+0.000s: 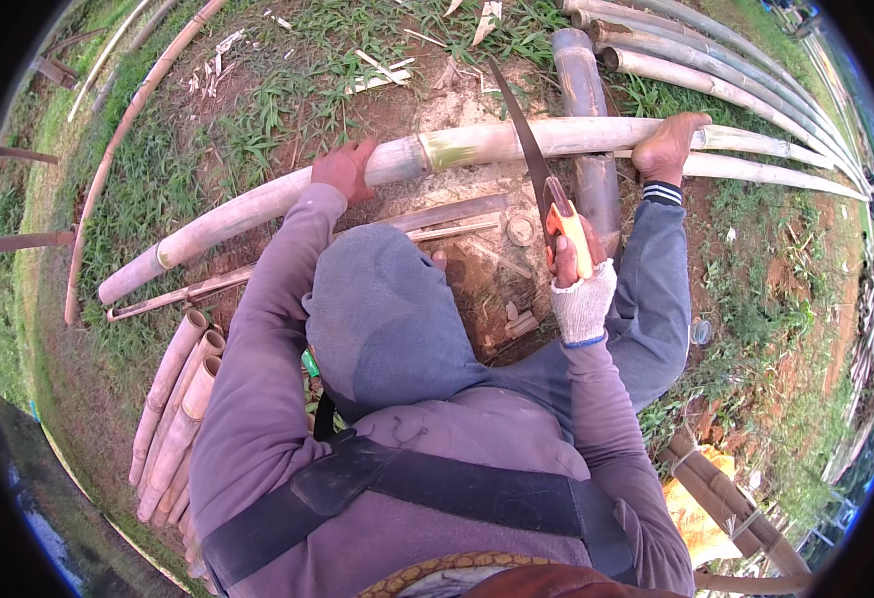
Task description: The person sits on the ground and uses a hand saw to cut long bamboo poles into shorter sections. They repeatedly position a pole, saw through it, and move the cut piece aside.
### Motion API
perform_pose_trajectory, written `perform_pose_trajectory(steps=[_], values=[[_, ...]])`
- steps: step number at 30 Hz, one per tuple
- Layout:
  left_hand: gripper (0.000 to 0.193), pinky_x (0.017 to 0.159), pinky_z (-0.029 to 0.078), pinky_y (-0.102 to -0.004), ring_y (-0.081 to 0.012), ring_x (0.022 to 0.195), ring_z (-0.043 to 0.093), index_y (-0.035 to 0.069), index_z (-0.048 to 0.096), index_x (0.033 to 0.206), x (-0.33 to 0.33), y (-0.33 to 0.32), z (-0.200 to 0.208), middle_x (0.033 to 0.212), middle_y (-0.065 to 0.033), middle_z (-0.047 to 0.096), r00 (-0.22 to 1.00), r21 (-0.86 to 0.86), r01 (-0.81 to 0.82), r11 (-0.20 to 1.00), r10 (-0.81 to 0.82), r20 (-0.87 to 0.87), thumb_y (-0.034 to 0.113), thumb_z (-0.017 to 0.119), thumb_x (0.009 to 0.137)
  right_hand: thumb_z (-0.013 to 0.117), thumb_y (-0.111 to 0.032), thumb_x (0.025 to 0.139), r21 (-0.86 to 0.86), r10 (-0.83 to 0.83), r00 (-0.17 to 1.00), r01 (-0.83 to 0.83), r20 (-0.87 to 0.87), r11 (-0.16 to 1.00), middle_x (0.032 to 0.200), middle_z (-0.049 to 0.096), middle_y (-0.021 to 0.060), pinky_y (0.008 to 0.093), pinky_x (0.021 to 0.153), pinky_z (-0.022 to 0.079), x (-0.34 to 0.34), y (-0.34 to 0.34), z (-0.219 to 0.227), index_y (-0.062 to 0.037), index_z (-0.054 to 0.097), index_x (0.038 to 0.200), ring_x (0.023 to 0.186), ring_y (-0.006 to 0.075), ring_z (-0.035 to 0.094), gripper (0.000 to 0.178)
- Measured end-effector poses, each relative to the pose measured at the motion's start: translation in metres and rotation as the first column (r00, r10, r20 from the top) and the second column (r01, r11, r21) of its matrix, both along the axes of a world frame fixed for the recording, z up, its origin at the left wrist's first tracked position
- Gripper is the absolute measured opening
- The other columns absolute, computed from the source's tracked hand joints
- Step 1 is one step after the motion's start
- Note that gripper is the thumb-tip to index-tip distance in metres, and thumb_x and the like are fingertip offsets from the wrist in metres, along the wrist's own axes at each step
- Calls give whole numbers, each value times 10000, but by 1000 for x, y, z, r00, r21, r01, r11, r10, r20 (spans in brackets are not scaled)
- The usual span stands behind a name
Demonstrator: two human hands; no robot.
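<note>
A long pale bamboo pole (pixel 288 194) runs across in front of me from left to right. My left hand (pixel 347 170), bare, grips this pole left of its middle node. In my right hand (pixel 584 297), which wears a white knit glove with its fingertips uncovered, is the handle of a handsaw (pixel 529 145) with orange on its grip. The dark blade points away from me and crosses the pole. My bare right foot (pixel 668 149) presses on the pole farther right. Beneath the pole, near the blade, lies a thicker grey-brown bamboo log (pixel 596 194).
Several long bamboo poles (pixel 701 75) lie at the far right. Cut bamboo lengths (pixel 173 399) are stacked at my left. Split bamboo strips (pixel 447 214) lie on sawdust-covered soil before me. Bundled brown poles (pixel 731 498) rest at the lower right, by a yellow sack (pixel 696 523).
</note>
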State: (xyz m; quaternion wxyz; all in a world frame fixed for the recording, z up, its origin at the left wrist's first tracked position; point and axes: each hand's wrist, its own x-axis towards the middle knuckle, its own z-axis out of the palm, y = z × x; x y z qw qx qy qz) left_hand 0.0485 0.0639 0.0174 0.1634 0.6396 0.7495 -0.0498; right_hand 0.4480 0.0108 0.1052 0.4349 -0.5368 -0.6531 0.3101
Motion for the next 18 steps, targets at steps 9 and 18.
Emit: perform_pose_trajectory(steps=[9, 18], values=[[869, 1083, 515, -559, -413, 1286, 649, 229, 467, 1502, -5, 0, -10, 1427, -152, 622, 999, 38, 23, 999, -22, -25, 307, 912, 760, 659, -201, 1066, 9, 53, 998, -53, 21, 999, 1274, 720, 208, 386, 982, 559, 36, -33, -22, 53, 608, 1413, 1147, 276, 716, 433], [879, 1157, 471, -575, -410, 1343, 624, 241, 464, 1518, -4, 4, 13, 1479, -144, 607, 1000, -12, -17, 1000, 17, -17, 326, 924, 774, 689, -144, 1043, 85, 48, 999, -47, -9, 995, 1131, 761, 198, 366, 883, 581, -3, 20, -16, 47, 647, 1372, 968, 246, 742, 382]])
